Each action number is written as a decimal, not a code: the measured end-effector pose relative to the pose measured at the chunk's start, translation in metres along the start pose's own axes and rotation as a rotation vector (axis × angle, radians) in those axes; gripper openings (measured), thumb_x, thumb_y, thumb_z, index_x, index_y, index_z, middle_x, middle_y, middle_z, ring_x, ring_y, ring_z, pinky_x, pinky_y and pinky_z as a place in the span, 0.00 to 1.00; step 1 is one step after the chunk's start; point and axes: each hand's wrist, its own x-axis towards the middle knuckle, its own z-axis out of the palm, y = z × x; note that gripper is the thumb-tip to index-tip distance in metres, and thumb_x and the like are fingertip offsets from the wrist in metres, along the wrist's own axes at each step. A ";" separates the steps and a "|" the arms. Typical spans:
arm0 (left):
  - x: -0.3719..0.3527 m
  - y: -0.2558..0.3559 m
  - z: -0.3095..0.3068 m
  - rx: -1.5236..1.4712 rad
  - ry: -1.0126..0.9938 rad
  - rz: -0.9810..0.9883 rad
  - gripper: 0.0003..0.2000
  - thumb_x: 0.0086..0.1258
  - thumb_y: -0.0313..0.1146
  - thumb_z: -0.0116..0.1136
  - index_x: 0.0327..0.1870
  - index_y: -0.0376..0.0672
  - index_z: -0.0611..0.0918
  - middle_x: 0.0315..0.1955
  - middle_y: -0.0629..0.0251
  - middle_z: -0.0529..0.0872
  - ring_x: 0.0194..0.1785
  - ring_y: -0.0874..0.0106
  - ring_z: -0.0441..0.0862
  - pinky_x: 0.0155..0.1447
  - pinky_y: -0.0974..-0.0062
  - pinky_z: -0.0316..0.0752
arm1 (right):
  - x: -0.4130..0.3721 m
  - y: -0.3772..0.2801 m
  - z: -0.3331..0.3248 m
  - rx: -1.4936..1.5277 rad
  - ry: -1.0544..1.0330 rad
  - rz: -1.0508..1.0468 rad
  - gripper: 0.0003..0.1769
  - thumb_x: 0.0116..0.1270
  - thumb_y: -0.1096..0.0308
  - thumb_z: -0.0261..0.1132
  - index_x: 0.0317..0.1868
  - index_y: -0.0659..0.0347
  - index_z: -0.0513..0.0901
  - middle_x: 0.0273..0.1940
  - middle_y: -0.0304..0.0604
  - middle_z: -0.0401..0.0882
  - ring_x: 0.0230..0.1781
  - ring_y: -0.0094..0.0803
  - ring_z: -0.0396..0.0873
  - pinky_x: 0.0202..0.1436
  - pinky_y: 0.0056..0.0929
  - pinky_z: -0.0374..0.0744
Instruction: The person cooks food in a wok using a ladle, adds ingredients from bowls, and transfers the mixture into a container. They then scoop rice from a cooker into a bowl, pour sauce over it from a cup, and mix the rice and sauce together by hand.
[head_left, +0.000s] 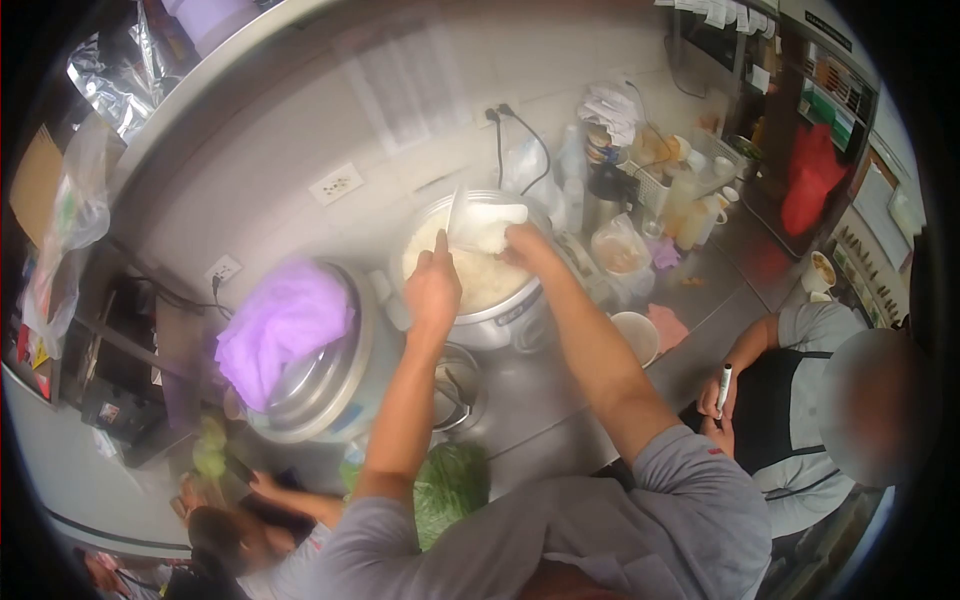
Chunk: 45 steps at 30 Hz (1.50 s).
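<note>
Cooked white rice (483, 284) fills a round, light-coloured rice cooker (495, 333) by the wall, and both my hands are over it. Closed round a white rice paddle (457, 215), my left hand (433, 288) is at the left side of the pot, with the blade pointing up and away. On the right, my right hand (527, 248) grips a white scoop-like piece (497, 213) near the rice; its exact shape is blurred. A second cooker (345, 395) stands to the left, its metal lid partly under a purple cloth (285, 325).
A metal pot (462, 390) stands near my left forearm, beside a green bag (450, 485). Right of the cooker are a white tub (636, 337), a pink cloth (667, 327) and bottles (690, 215). One person holds a marker (725, 385); another person's hand (265, 487) is lower left.
</note>
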 end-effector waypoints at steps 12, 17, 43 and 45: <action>0.002 -0.029 -0.008 -0.065 -0.307 0.151 0.17 0.68 0.32 0.52 0.56 0.43 0.81 0.38 0.47 0.85 0.41 0.50 0.83 0.47 0.57 0.77 | 0.001 0.002 -0.006 -0.430 -0.040 -0.101 0.21 0.59 0.78 0.50 0.53 0.70 0.75 0.41 0.51 0.79 0.28 0.42 0.83 0.22 0.32 0.80; 0.031 -0.046 -0.028 -0.276 -0.067 0.119 0.17 0.68 0.33 0.50 0.54 0.38 0.81 0.41 0.48 0.85 0.46 0.52 0.83 0.51 0.57 0.76 | -0.027 0.006 -0.021 -0.197 -0.058 -0.080 0.22 0.60 0.77 0.49 0.56 0.71 0.72 0.39 0.54 0.81 0.26 0.38 0.84 0.17 0.26 0.75; 0.078 -0.067 0.177 -1.205 -0.493 -0.786 0.07 0.66 0.28 0.51 0.34 0.34 0.80 0.24 0.61 0.80 0.21 0.70 0.74 0.24 0.72 0.67 | -0.031 0.031 -0.076 0.019 0.213 -0.238 0.15 0.59 0.76 0.49 0.47 0.70 0.72 0.23 0.48 0.78 0.12 0.28 0.72 0.11 0.25 0.68; 0.071 -0.086 0.198 -1.208 -0.403 -0.539 0.08 0.66 0.28 0.52 0.38 0.34 0.80 0.27 0.61 0.80 0.22 0.71 0.74 0.24 0.72 0.67 | -0.035 0.029 -0.076 0.013 0.229 -0.255 0.14 0.59 0.76 0.49 0.45 0.71 0.72 0.23 0.48 0.78 0.13 0.28 0.72 0.11 0.25 0.68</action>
